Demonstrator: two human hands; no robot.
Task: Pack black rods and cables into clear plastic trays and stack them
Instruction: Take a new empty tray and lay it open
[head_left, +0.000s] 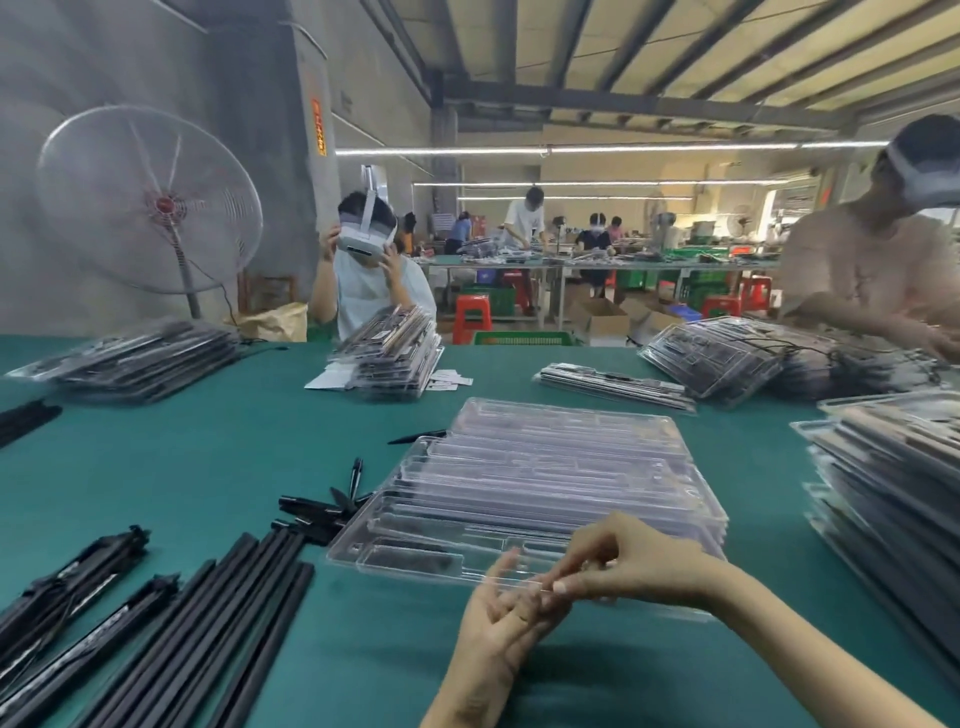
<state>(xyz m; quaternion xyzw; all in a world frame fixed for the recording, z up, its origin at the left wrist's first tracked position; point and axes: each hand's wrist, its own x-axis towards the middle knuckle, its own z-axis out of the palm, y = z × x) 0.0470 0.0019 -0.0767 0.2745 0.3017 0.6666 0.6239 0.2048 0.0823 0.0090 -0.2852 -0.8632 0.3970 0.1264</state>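
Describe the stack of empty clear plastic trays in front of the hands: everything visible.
The stack of empty clear plastic trays lies flat on the green table, nested and fanned slightly. Each tray is thin and glossy, moulded with long parallel channels and smaller end pockets. The right hand pinches the near edge of the top tray; the left hand touches that edge with straight fingers.

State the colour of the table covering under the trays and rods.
Teal green; the table covering shows plainly in the head view.
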